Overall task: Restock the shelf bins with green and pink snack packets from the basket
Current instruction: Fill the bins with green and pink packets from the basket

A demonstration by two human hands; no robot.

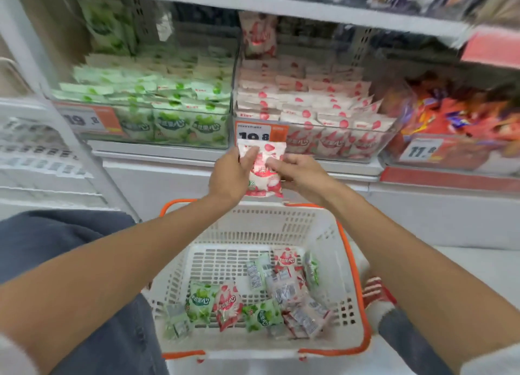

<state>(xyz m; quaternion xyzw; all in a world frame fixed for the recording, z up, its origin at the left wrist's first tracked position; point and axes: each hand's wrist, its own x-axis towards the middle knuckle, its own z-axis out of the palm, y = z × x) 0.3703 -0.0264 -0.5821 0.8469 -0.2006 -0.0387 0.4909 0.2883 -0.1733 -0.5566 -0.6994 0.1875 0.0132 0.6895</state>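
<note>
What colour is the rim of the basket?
Orange. The basket is white with an orange rim, seen clearly in the head view.

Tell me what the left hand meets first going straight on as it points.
Probably the orange price tag on the front of the pink bin, just above the pink packet the left hand pinches; depth unclear.

Price tags are the easy read here: the orange tag [260, 132] on the pink bin [374, 149], centre of frame, says 19.8. The tag [87, 119] on the green bin [126, 141] at left looks like 19.8 too, just smeared. The white tag [421, 150] at right says 11.8. Green packets [171, 125] up front end in 心. The pink packet [263, 172] mid-frame shows 果 and a green %. The rest is too blurry.
</note>
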